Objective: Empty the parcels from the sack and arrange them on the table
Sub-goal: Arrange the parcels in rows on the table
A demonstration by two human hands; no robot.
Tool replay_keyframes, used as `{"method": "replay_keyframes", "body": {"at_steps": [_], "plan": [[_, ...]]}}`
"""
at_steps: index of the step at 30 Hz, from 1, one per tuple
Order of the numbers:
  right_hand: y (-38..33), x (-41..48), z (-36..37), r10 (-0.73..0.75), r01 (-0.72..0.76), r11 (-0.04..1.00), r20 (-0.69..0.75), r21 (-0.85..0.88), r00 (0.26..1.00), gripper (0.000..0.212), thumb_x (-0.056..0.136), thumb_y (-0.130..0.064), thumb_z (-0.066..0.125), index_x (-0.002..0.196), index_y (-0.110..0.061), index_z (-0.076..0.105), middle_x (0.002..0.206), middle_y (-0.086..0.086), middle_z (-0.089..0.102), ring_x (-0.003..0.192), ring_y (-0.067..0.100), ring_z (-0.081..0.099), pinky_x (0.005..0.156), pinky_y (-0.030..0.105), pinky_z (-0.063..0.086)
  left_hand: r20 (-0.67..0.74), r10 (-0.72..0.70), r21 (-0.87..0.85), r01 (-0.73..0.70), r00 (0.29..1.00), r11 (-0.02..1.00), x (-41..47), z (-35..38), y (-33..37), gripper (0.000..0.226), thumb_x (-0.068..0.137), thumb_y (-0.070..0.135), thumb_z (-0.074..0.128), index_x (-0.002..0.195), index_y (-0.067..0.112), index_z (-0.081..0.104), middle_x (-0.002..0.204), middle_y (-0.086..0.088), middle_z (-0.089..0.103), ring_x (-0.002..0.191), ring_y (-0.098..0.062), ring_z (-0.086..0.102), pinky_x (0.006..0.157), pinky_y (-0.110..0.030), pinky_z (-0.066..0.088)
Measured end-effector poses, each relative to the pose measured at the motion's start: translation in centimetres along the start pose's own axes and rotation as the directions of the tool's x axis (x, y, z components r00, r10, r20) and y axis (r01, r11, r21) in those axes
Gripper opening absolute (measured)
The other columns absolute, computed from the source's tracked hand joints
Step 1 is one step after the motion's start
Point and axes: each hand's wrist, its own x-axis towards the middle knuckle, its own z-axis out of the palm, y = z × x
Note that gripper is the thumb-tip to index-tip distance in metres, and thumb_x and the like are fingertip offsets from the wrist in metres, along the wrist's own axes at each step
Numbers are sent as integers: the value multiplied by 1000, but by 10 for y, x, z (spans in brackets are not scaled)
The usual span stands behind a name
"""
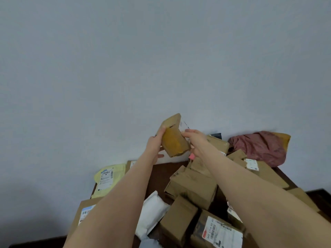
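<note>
A small brown cardboard parcel (pixel 174 138) with yellowish tape on its near face is held up in front of the wall, above the back of the table. My left hand (pixel 155 144) grips its left side and my right hand (pixel 195 140) holds its right side with curled fingers. Below, several brown cardboard parcels (pixel 193 187) lie piled on the dark brown table (pixel 159 174). A crumpled dark-red and yellow sack (pixel 259 147) lies at the back right against the wall.
A pale yellow mailer (pixel 107 179) with a label lies at the table's left. A white padded parcel (pixel 152 210) sits between my forearms. A labelled box (pixel 218 231) is at the near right. The grey wall runs right behind the table.
</note>
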Motion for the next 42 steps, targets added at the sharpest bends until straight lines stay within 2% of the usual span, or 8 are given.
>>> {"method": "replay_keyframes", "body": {"at_steps": [2,9,17,23,26,31,38,42], "plan": [[-7,-8,-5,-34,33,999,61,28,998,59,83,0,70,135,-11,46,128,9,55,104,23,58,81,35,53,-12,18,23,-18,1000,1000,-5,2,4,84,78,72,52,136,12,40,127,-8,54,108,-28,56,90,-47,47],[-18,-25,-21,-166,183,971,114,-153,979,85,74,8,74,143,-10,29,114,2,56,115,26,56,98,45,49,61,19,166,-29,998,986,-16,9,22,84,71,72,60,129,11,52,117,-4,60,110,-22,55,98,-45,45],[-25,-33,-36,-247,283,894,145,-347,958,80,80,10,65,147,-8,26,134,7,51,113,21,55,90,33,49,112,53,220,-77,992,973,-16,12,25,66,76,45,69,130,15,45,119,-7,58,108,-21,56,92,-38,51],[-26,-16,-42,-369,338,827,19,-450,929,108,68,-35,84,152,-15,19,153,7,27,138,27,34,110,45,35,152,62,342,-111,986,933,-10,-4,40,27,79,32,63,103,19,64,88,-2,64,78,-17,54,79,-34,47],[-27,-13,-39,-335,315,821,45,-475,941,114,60,-49,85,151,-23,21,150,6,31,133,29,40,104,48,42,237,61,420,-159,970,894,-10,-7,46,18,81,28,60,97,22,63,82,1,63,79,-16,54,77,-32,45],[-19,-9,-42,-107,185,929,244,-320,964,74,68,-40,83,127,-13,47,101,8,71,87,21,70,66,34,56,437,-61,553,-215,897,805,-14,-15,60,25,67,32,58,90,24,57,82,2,62,84,-17,54,72,-28,44],[-11,-9,-34,107,8,942,321,-336,941,55,67,-54,78,110,-22,66,109,7,72,104,28,67,90,49,52,379,35,459,-220,925,861,-5,-25,64,11,73,28,56,83,27,51,73,3,59,77,-16,57,72,-29,43],[-2,-16,-22,113,-74,981,214,-182,970,38,77,-45,75,100,-16,65,102,11,67,93,31,66,73,52,57,118,144,298,-173,983,939,7,-23,55,53,87,32,59,135,24,37,110,-7,63,83,-17,64,67,-26,48]]}}
